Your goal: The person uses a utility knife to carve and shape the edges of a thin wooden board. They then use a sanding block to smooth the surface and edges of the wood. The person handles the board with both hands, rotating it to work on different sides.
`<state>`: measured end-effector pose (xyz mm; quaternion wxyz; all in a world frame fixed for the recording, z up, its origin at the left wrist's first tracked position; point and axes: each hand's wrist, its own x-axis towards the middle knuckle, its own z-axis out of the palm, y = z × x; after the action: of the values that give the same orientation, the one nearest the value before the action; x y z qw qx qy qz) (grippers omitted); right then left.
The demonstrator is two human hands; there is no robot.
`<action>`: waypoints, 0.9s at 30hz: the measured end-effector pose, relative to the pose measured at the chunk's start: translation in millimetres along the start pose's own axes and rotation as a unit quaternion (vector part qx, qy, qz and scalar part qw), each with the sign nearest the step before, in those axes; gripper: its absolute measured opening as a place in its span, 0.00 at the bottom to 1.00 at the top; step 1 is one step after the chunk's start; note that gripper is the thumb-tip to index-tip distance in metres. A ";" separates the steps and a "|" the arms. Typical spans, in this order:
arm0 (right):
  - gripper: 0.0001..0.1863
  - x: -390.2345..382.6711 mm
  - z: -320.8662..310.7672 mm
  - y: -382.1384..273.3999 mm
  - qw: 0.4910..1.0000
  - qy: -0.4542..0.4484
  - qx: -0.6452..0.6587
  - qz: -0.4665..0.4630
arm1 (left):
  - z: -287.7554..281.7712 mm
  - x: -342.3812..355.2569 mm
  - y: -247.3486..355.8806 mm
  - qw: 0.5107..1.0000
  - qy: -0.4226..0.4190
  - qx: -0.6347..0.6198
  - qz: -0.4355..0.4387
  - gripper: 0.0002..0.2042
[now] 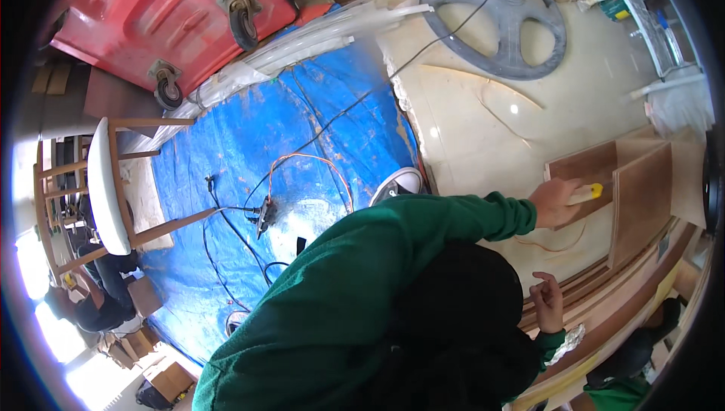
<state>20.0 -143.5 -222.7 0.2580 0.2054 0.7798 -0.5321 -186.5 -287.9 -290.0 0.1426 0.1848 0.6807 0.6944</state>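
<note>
Reaching out to the right, my left hand (554,202) is closed around a small pale tool with a yellow end (587,193). Its exact kind cannot be made out. The tool is in front of brown wooden panels, one at the back (578,169) and another nearer on the right (640,203). Whether it touches them is unclear. Lower down, my right hand (547,304) is raised beside the long wooden boards (585,298), its fingers partly curled and apart, with nothing visible in them. Green sleeves cover both arms.
A blue tarp (332,101) with black cables (219,249) covers the floor on the left. Behind are a red wheeled cart (174,11) and a grey round base (498,49). A chair (112,184) and a seated person (102,298) are at far left; another person (623,381) is lower right.
</note>
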 end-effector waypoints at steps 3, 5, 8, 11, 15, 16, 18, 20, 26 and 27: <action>0.17 -14.6 11.5 16.7 0.998 0.057 -0.017 0.011 | 1.2 7.7 17.9 0.991 -0.017 0.075 0.109 0.15; 0.22 -28.0 29.8 42.5 0.991 0.103 0.085 0.020 | 0.9 26.8 21.4 0.969 -0.050 0.070 0.233 0.20; 0.23 -57.1 81.0 83.7 0.958 0.189 0.189 0.105 | 5.0 69.7 37.5 0.897 -0.205 0.074 0.383 0.19; 0.20 -98.6 156.5 93.7 0.945 0.275 0.175 -0.010 | 14.6 105.7 92.1 0.827 -0.227 0.041 0.512 0.13; 0.11 -102.5 210.6 75.4 0.881 0.392 0.264 -0.037 | 78.8 66.9 173.8 0.823 -0.369 0.046 0.429 0.05; 0.11 -96.3 215.0 68.3 0.876 0.404 0.263 0.011 | 104.5 46.1 178.3 0.818 -0.396 0.026 0.417 0.05; 0.12 -78.9 218.3 60.3 0.850 0.466 0.245 0.015 | 141.9 -0.2 178.8 0.795 -0.423 -0.029 0.434 0.05; 0.13 -65.9 222.9 57.1 0.805 0.532 0.263 -0.003 | 172.8 -39.9 176.6 0.745 -0.532 -0.014 0.401 0.07; 0.15 -54.3 235.1 55.2 0.734 0.550 0.398 -0.027 | 240.2 -104.9 166.7 0.687 -0.672 -0.015 0.276 0.13; 0.14 -55.6 234.1 54.7 0.734 0.556 0.389 -0.023 | 246.4 -107.5 161.0 0.698 -0.668 -0.031 0.255 0.14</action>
<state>139.1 -346.0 -298.2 -0.3365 0.5291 0.5139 -0.5854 28.9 -121.6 -134.8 0.3834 0.7620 0.3114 0.4188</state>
